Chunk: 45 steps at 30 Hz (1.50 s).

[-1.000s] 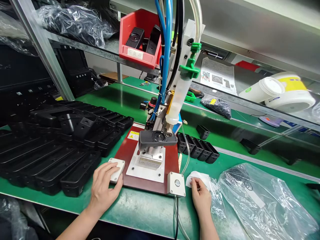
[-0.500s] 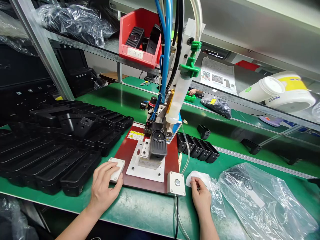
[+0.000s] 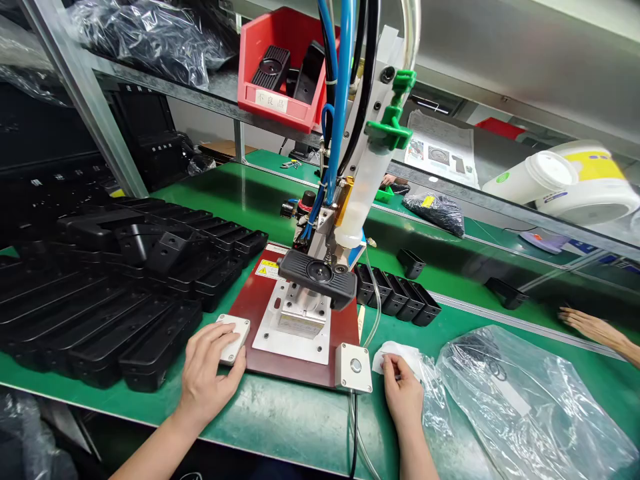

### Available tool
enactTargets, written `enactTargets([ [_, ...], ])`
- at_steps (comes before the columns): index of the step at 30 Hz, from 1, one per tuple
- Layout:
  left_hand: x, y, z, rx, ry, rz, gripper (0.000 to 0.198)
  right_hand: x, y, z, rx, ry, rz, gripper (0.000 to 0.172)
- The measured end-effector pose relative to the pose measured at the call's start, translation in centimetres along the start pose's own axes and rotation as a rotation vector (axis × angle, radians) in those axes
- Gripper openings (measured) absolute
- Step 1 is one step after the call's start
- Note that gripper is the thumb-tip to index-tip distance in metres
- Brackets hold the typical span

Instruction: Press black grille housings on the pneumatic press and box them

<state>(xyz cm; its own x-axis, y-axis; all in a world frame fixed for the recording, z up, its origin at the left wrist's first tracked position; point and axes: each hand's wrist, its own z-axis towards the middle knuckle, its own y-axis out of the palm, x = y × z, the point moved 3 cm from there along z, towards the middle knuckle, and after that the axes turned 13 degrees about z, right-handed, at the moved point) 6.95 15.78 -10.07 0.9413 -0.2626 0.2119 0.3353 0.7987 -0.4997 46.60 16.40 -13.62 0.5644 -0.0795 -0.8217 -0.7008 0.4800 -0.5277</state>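
Observation:
My left hand (image 3: 206, 373) lies on the white button box (image 3: 234, 339) at the left front corner of the red-brown base plate (image 3: 250, 303), fingers curled over it. My right hand (image 3: 401, 393) pinches a small white cloth (image 3: 395, 352) on the green bench, just right of the second button box (image 3: 355, 367). A black ribbed plastic part (image 3: 317, 277) sits on the metal fixture (image 3: 300, 317) under the dispenser's syringe (image 3: 363, 197), lying crosswise and slightly tilted.
Rows of black plastic parts (image 3: 100, 293) fill the bench at left. A short row of small black parts (image 3: 395, 297) stands behind the plate. A clear plastic bag (image 3: 525, 400) lies at right. Another person's hand (image 3: 590, 327) reaches in at far right. A red bin (image 3: 280, 67) sits on the shelf.
The black part on the fixture has rotated from crosswise to lengthwise and back to crosswise. Another person's hand has appeared at the right edge. My hands have stayed put.

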Motion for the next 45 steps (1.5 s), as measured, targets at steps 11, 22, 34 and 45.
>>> enactTargets([
  [11,0.08,0.03,0.0,-0.005,-0.001,-0.002,0.034,0.15,0.04,0.1,-0.009,0.03,-0.029,0.053],
  [22,0.1,-0.11,0.12,-0.001,0.0,-0.003,0.031,0.12,0.02,0.12,-0.015,0.05,-0.031,0.055],
  [34,0.14,-0.08,0.21,0.005,0.012,0.001,0.03,-0.29,0.13,0.14,-0.025,0.097,-0.035,0.056],
  [45,0.17,-0.07,0.31,0.011,0.01,-0.003,0.03,0.01,0.16,0.31,-0.027,0.097,-0.04,0.055],
])
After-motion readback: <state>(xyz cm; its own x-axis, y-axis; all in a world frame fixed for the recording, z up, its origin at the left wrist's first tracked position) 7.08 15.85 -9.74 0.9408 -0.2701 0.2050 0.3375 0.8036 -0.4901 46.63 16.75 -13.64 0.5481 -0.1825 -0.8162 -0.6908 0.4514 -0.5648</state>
